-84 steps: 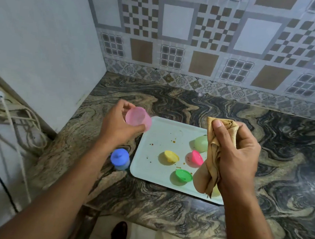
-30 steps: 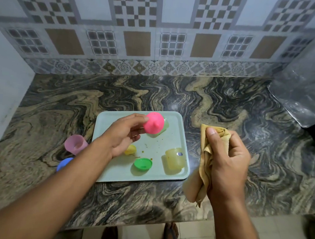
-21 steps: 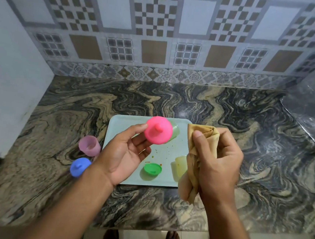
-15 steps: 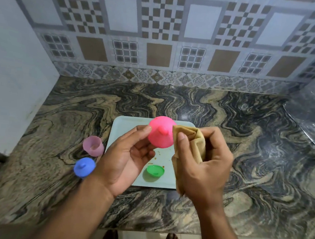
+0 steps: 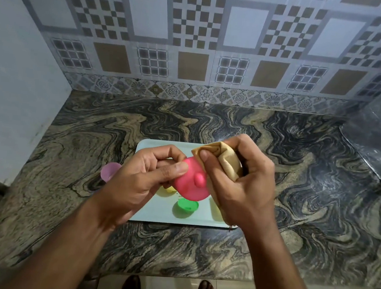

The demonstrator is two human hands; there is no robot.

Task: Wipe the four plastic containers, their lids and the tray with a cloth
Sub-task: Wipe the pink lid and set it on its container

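From the head camera, the left hand (image 5: pixel 139 181) pinches the pink lid (image 5: pixel 190 184) by its edge, thumb on the near rim and fingers curled behind, and holds it up above the tray (image 5: pixel 155 213) with its knob facing the viewer. The right hand (image 5: pixel 236 186) grips a folded tan cloth (image 5: pixel 225 161), thumb pressing one fold against the lid's upper right edge, so the step in hand looks like the wiping of this lid. I judge the task to be early to midway: a pale pink container (image 5: pixel 110 171) stands off the tray on the table (image 5: pixel 295 201) to the left, perhaps already wiped, though nothing here proves it. On the tray a green lid (image 5: pixel 187 205) lies just below the pink one, and something yellow (image 5: pixel 169 190) shows behind the left hand's fingers; the rest of the tray is hidden by both hands, so how many containers and lids wait there cannot be told. The tray itself seems not yet cleared for wiping. Around: a patterned tile wall (image 5: pixel 195 40) behind, a shiny sheet (image 5: pixel 375 148) at far right, and the person's feet (image 5: pixel 133 288) below the table edge. Nothing stands in the way of the wiping.
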